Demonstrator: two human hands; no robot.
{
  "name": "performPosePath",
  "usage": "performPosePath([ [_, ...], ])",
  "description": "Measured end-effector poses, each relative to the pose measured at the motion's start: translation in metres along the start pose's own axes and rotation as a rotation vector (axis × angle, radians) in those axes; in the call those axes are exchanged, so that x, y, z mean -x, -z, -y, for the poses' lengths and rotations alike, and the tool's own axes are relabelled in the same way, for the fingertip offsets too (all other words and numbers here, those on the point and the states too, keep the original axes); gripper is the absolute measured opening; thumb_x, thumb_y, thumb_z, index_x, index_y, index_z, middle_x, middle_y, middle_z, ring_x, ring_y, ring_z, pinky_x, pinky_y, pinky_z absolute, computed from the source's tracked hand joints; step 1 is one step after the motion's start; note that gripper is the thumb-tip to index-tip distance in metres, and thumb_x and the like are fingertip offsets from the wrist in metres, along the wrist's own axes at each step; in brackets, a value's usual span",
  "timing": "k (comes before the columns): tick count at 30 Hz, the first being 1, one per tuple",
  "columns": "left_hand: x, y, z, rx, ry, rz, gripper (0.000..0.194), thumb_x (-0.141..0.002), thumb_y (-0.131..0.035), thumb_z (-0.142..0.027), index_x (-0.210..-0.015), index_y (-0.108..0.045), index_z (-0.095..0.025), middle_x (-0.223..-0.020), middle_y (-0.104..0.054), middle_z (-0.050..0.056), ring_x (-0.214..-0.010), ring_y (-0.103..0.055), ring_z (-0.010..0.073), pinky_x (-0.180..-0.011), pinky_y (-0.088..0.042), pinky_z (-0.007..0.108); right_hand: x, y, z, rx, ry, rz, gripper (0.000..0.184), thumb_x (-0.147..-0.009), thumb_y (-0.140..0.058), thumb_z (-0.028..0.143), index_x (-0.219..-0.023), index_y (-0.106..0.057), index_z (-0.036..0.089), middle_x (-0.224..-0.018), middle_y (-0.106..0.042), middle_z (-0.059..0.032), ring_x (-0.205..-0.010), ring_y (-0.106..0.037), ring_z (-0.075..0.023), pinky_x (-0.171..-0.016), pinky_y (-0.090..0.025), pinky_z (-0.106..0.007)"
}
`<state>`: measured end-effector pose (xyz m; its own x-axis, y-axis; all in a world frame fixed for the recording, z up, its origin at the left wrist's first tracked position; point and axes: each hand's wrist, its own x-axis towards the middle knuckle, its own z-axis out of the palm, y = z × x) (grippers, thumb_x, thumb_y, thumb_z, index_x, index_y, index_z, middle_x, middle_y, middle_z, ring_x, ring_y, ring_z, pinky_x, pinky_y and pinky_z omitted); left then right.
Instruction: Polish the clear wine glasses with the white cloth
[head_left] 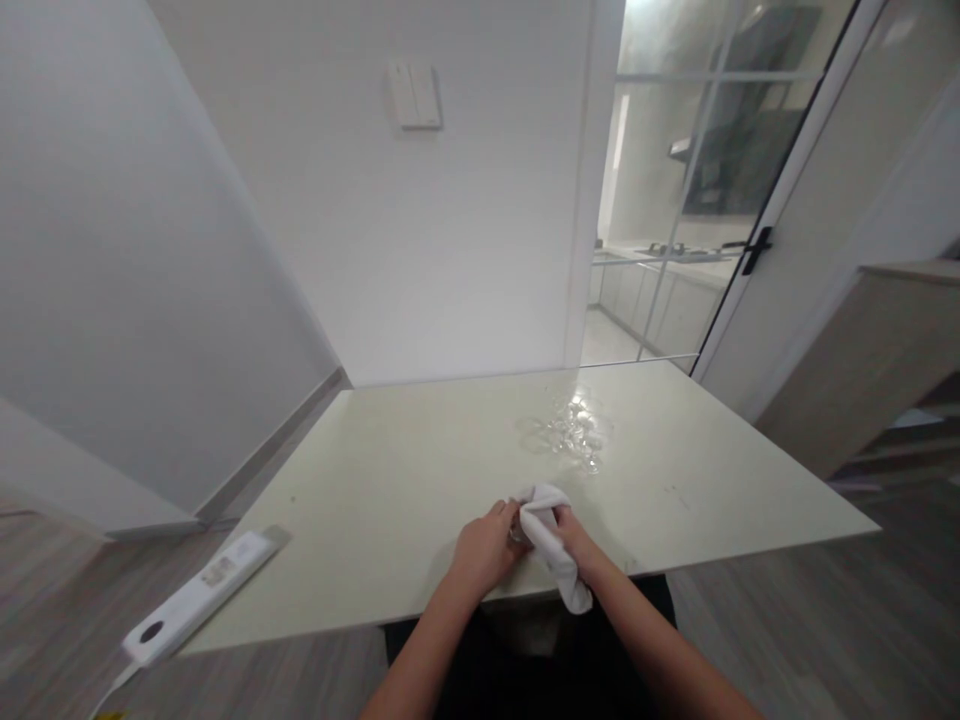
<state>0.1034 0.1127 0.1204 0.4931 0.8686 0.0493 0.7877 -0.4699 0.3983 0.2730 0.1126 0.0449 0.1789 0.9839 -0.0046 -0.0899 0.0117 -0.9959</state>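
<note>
Both my hands meet over the near edge of a pale table point(420, 450). My left hand point(486, 548) is closed around a small shiny object point(517, 532), mostly hidden by the fingers, so its kind does not show. In my right hand point(571, 540) is a white cloth point(551, 535), bunched against that object and hanging down toward the table edge. Beyond the hands, a crumpled piece of clear plastic point(577, 432) lies on the table and catches the light.
At the table's left edge rests a white power strip point(202, 597) with a cord. A white wall with a switch plate point(415, 97) rises behind the table. To the right stand a glass door with a black handle point(756, 250) and a wooden shelf unit point(862, 370).
</note>
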Motion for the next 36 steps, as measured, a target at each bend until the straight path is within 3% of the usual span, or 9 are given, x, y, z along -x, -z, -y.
performPosePath([
  [4,-0.002,-0.001,0.003,-0.041,-0.149,-0.216,0.039,-0.077,-0.062,-0.024,-0.116,-0.057,-0.026,-0.105,-0.062,0.009,-0.098,-0.059,0.0258,-0.085,-0.042,0.037,0.004,0.001,-0.006,-0.179,-0.110,-0.041,0.044,-0.064,-0.070,0.037,-0.104,-0.060,0.020,-0.099,-0.071,-0.0065,-0.096,-0.063,-0.0271,-0.087,-0.050,-0.042],
  [9,-0.009,-0.016,0.019,0.312,-0.258,-0.565,0.033,-0.081,-0.060,-0.029,-0.112,-0.054,-0.019,-0.108,-0.059,0.010,-0.103,-0.055,0.0232,-0.090,-0.043,0.037,-0.001,0.003,-0.004,-0.414,-0.168,-0.066,0.047,-0.072,-0.064,0.050,-0.109,-0.058,0.022,-0.103,-0.070,-0.0061,-0.097,-0.064,-0.0266,-0.086,-0.050,-0.041],
  [12,-0.015,-0.032,0.032,0.527,-0.179,-0.521,0.020,-0.086,-0.053,-0.030,-0.102,-0.053,-0.018,-0.088,-0.060,0.005,-0.081,-0.058,0.0166,-0.073,-0.046,0.029,-0.003,0.001,-0.004,-0.426,-0.149,-0.055,0.048,-0.072,-0.064,0.052,-0.110,-0.059,0.022,-0.104,-0.070,-0.0055,-0.099,-0.064,-0.0264,-0.088,-0.049,-0.040],
  [16,-0.019,-0.043,0.040,0.635,-0.054,-0.438,0.016,-0.088,-0.050,-0.034,-0.090,-0.051,-0.018,-0.073,-0.054,-0.002,-0.061,-0.052,0.0115,-0.059,-0.041,0.023,-0.003,-0.002,-0.005,-0.377,-0.145,-0.078,0.049,-0.072,-0.066,0.052,-0.110,-0.059,0.023,-0.104,-0.070,-0.0039,-0.100,-0.063,-0.0251,-0.090,-0.048,-0.039],
  [36,-0.019,-0.039,0.038,0.707,0.001,-0.408,0.021,-0.085,-0.051,-0.039,-0.088,-0.052,-0.018,-0.072,-0.054,-0.002,-0.060,-0.051,0.0115,-0.057,-0.039,0.022,-0.002,0.002,-0.014,-0.273,-0.150,-0.086,0.049,-0.073,-0.065,0.051,-0.112,-0.057,0.021,-0.115,-0.066,-0.0068,-0.111,-0.059,-0.0254,-0.098,-0.044,-0.041],
])
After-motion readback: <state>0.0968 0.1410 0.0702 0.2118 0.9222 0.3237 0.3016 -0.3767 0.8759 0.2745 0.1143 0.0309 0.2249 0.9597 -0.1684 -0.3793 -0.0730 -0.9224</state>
